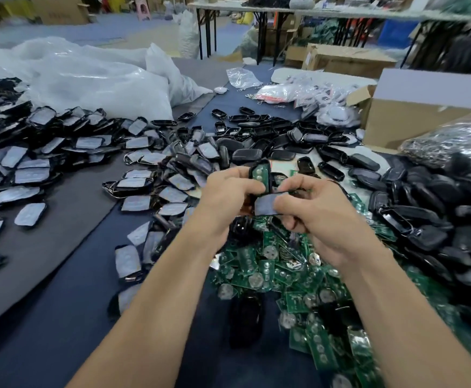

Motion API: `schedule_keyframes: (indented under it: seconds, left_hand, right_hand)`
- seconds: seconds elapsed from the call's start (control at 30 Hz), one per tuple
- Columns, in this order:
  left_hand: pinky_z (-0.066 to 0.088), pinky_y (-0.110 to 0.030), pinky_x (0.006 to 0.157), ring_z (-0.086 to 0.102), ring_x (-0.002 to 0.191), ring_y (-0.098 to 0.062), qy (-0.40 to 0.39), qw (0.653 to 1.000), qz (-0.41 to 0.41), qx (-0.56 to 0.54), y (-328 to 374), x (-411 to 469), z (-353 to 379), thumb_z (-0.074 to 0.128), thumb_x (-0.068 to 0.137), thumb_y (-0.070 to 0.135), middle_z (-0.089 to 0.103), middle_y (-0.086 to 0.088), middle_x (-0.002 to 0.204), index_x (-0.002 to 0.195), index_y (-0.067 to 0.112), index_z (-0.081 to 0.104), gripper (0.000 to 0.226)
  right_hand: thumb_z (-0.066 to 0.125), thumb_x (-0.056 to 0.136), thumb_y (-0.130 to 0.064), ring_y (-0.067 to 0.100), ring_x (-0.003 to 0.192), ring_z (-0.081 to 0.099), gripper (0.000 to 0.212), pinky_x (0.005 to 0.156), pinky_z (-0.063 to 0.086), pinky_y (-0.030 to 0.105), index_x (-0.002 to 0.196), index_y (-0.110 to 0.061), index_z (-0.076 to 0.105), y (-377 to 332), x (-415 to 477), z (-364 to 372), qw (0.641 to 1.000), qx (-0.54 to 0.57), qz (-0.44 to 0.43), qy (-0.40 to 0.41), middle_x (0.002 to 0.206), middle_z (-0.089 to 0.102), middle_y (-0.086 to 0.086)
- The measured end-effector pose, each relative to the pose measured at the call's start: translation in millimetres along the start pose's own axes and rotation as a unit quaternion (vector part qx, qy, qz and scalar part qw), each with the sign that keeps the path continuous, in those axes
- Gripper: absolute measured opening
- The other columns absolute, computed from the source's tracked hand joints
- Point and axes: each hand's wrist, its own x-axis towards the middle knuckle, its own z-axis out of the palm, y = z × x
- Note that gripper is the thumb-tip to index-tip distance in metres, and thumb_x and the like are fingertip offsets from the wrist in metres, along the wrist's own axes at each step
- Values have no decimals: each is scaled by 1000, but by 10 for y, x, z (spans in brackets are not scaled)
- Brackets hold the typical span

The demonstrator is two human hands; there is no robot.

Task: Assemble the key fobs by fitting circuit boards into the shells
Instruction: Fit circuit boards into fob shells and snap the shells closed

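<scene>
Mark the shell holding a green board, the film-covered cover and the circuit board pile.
shell holding a green board (260,172): head view, exposed upper end.
film-covered cover (265,205): head view, filmed face.
circuit board pile (265,268): head view, one green board.

White plastic bags (88,79) at left, cardboard box (402,123) at right

The left hand (228,191) hides the shell's (260,170) lower part; the right hand (318,217) covers part of a grey-faced piece (268,205); circuit boards (324,354) at lower right blur, cut by the edge
</scene>
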Motion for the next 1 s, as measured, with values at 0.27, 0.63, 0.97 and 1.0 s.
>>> schedule_keyframes:
  seconds: [0.27, 0.63, 0.97, 1.0]
  left_hand:
    - [63, -45, 80, 75, 84, -28, -34, 998, 48, 38, -118, -54, 108, 71, 93, 1, 81, -14, 99, 109, 11, 78, 19]
    - [61, -29, 62, 75, 70, -18, 34, 997, 62, -15, -143, 3, 139, 76, 87, -3, 81, -11, 86, 98, 9, 78, 16]
    - [55, -22, 53, 72, 63, -19, 25, 999, 7, -38, -98, -43, 164, 72, 90, -2, 75, -11, 77, 92, -4, 73, 4]
    - [55, -21, 52, 72, 63, -20, 43, 997, 5, -58, -86, -45, 152, 69, 92, -3, 76, -10, 77, 90, -2, 73, 5]
  right_hand:
    - [73, 81, 6, 15, 48, 53, 23, 44, 41, 22, 82, -17, 77, 161, -12, -34, 994, 52, -23, 96, 59, 63, 7]
    - [77, 77, 14, 9, 88, 70, 59, 84, 61, 30, 119, -29, 76, 234, -40, -137, 990, 19, -97, 102, 112, 75, -11]
    - [86, 75, -5, 6, 105, 51, 27, 95, 35, 3, 87, -28, 83, 276, -72, -48, 870, -306, -302, 241, 91, 70, -30]
    - [86, 77, -9, 7, 102, 55, 25, 94, 39, 6, 86, -32, 83, 264, -76, -52, 885, -279, -277, 249, 86, 68, -34]
